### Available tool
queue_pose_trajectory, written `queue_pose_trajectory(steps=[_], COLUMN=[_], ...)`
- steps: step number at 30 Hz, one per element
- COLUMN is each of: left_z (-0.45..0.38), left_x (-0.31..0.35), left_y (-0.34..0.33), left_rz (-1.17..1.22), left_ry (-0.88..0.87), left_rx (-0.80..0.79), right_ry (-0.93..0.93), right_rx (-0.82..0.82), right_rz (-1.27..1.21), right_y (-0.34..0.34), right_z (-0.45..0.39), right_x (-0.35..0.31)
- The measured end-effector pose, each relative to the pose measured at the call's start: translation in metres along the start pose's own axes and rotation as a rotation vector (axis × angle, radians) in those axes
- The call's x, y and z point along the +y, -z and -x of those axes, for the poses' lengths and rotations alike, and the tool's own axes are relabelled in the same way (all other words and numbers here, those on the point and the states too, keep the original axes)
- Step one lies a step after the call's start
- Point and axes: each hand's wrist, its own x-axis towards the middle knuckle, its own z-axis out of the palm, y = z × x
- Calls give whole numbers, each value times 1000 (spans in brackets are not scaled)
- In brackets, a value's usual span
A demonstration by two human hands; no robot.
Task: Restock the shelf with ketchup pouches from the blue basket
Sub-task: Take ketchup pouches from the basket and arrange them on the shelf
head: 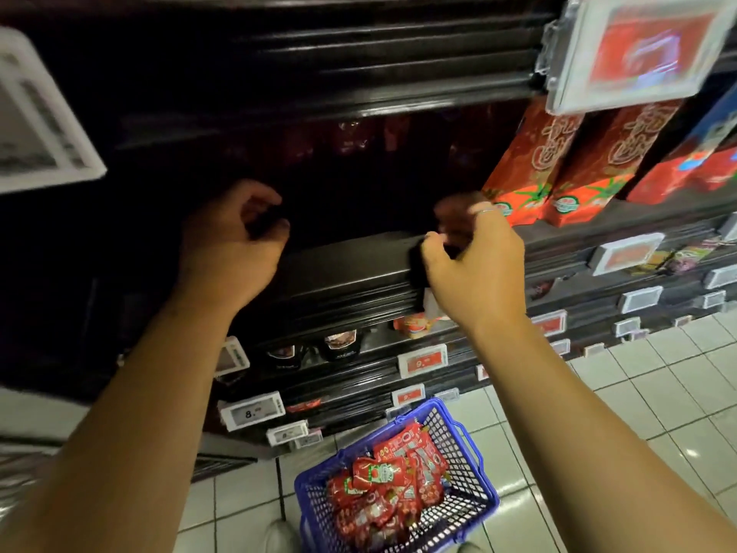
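The blue basket [476, 449] stands on the tiled floor below the shelves, with several red ketchup pouches [383, 482] lying in it. Both my hands are raised at the dark shelf opening [359, 193]. My left hand [235, 241] hovers at the opening's left side, fingers loosely curled, holding nothing. My right hand [474, 257], a ring on one finger, is over the shelf's front lip [347, 273], its blurred fingers curled and nothing visible in them. Dim red pouches [351, 137] show at the back of the opening.
Tall red tomato packs [558, 165] stand on the same shelf right of my right hand. A price tag holder [634, 53] juts out above them and another [36, 121] at the upper left. Lower shelves carry price labels [422, 361] and small goods.
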Motion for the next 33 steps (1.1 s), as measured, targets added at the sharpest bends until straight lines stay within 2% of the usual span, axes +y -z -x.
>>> queue_pose_trajectory(steps=[4,7,10,12,15,18,21,24,28,33], left_z=[42,78,114,135,159,180,201,225,255,296], left_x=[12,25,28,22,3,-19,-51,-93,-147,-230], left_y=[10,10,4,-6,-38,-82,-128,-168,-209,-259], left_rz=[-107,-185,-144,-132,-104,-86,-109,-136,-241,-404], left_ry=[13,-109,-246,-307,-287,-263,-214,-19,291,546], left_rx=[35,112,183,134,-44,-341,-628,-780,-1019,-1230], right_ry=[94,126,-13,-176,-460,-689,-829,-950,-1154,-1225], right_rx=[-52,-140,-258,-374,-495,-581,-710,-784,-748,-769], right_rz=[-239,-232,-160,-92,46,140,215,195,43,35], right_y=[30,55,78,88,91,88,74,52,20,-32], right_z=[28,55,88,110,140,171,202,229,266,310], right_x=[18,51,104,139,186,228,260,284,307,351])
